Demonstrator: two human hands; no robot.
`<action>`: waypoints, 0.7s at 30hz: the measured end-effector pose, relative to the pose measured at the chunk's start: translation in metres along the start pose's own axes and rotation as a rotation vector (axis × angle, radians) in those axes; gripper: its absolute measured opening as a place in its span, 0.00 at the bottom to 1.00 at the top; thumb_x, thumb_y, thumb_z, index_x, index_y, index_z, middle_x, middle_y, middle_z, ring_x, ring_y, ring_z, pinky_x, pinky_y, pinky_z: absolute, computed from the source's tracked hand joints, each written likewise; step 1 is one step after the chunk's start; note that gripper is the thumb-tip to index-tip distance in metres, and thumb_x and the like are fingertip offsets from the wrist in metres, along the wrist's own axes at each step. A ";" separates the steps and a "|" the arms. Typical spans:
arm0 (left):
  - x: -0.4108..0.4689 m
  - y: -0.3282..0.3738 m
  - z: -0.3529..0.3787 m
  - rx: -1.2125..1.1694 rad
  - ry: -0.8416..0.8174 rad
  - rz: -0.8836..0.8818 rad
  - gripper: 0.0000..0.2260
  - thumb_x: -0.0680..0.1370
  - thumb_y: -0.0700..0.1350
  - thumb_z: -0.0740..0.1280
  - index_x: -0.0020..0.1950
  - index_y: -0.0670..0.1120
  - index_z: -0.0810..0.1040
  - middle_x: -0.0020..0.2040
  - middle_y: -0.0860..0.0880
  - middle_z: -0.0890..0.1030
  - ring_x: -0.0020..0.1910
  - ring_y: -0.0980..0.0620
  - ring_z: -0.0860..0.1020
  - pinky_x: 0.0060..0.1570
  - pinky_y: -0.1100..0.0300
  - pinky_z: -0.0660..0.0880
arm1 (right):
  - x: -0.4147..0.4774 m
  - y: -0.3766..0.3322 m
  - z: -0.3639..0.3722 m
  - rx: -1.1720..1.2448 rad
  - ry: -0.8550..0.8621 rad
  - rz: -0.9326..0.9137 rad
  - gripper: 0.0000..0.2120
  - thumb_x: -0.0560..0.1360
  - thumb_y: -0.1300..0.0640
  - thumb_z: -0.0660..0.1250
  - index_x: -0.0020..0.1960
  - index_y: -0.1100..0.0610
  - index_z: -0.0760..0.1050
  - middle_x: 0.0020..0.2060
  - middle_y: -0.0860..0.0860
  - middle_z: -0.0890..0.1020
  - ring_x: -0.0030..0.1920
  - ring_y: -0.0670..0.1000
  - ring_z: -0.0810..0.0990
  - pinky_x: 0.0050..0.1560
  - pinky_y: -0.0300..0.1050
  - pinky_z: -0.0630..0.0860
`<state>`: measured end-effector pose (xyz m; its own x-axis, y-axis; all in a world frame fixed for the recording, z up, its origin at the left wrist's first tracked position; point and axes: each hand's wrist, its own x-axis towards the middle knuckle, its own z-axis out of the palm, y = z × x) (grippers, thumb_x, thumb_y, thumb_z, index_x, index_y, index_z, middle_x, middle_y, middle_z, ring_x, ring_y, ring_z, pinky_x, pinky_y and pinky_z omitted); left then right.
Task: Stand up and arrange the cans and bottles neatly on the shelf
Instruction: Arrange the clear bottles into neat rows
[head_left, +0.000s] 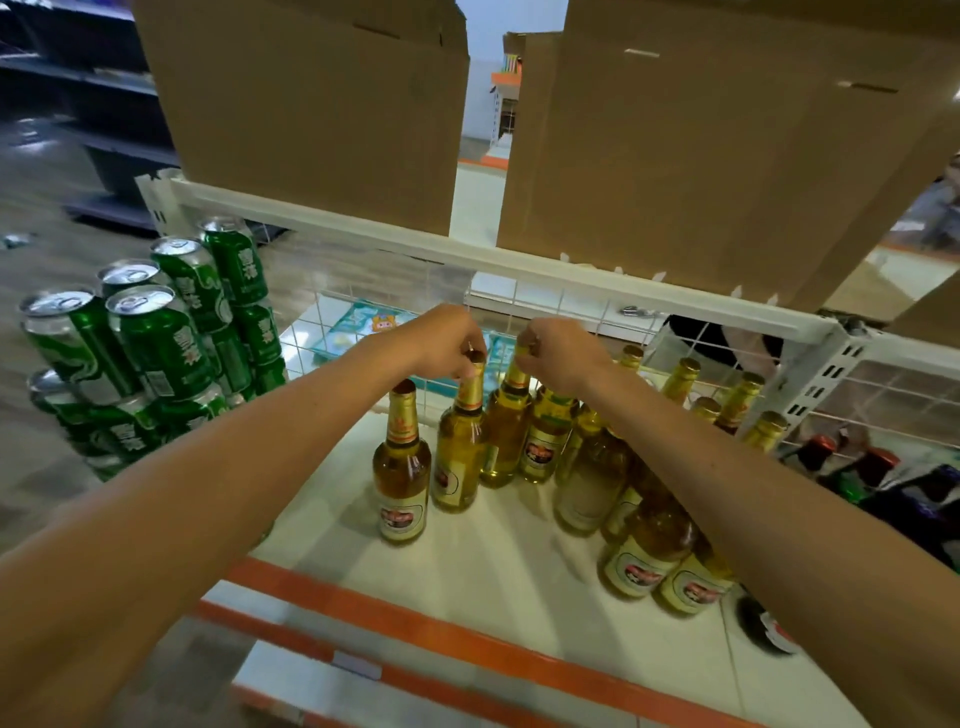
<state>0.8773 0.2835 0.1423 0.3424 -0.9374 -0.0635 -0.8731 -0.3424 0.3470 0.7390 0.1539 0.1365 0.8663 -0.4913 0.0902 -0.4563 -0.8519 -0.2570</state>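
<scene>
Pinched by the cap only, one bottle (460, 457) in left hand (447, 338), second bottle (505, 439) in right hand (563, 353); liable to slip or topple neighbouring bottles (548, 444)

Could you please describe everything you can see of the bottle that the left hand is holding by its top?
The bottle is clear glass filled with golden-yellow liquid, with gold foil round its neck and a pale oval label partly turned away. It stands upright on the white shelf, among like bottles. The left hand pinches its cap from above; whether it touches its neighbours cannot be told.
</scene>
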 end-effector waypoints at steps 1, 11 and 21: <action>0.001 0.002 0.000 0.001 0.013 -0.010 0.15 0.74 0.47 0.74 0.59 0.44 0.83 0.51 0.46 0.84 0.44 0.53 0.79 0.39 0.63 0.70 | -0.001 0.000 0.001 -0.006 -0.010 0.005 0.10 0.79 0.53 0.67 0.58 0.55 0.78 0.54 0.53 0.81 0.51 0.54 0.79 0.46 0.48 0.75; 0.004 0.021 0.021 -0.051 0.132 -0.102 0.22 0.69 0.63 0.74 0.36 0.44 0.76 0.32 0.48 0.75 0.33 0.49 0.75 0.31 0.56 0.66 | -0.011 -0.005 0.017 0.014 -0.215 0.033 0.11 0.74 0.55 0.72 0.55 0.56 0.81 0.50 0.54 0.83 0.50 0.54 0.80 0.49 0.49 0.77; -0.002 0.015 0.014 -0.099 0.048 0.028 0.12 0.71 0.53 0.76 0.41 0.45 0.83 0.37 0.48 0.81 0.37 0.51 0.77 0.32 0.62 0.66 | -0.018 -0.010 0.045 0.414 -0.237 0.064 0.14 0.72 0.55 0.75 0.56 0.59 0.80 0.48 0.53 0.84 0.50 0.52 0.80 0.50 0.45 0.74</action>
<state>0.8591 0.2792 0.1348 0.3365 -0.9416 -0.0088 -0.8447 -0.3060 0.4392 0.7369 0.1788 0.0944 0.8836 -0.4445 -0.1472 -0.4325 -0.6540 -0.6207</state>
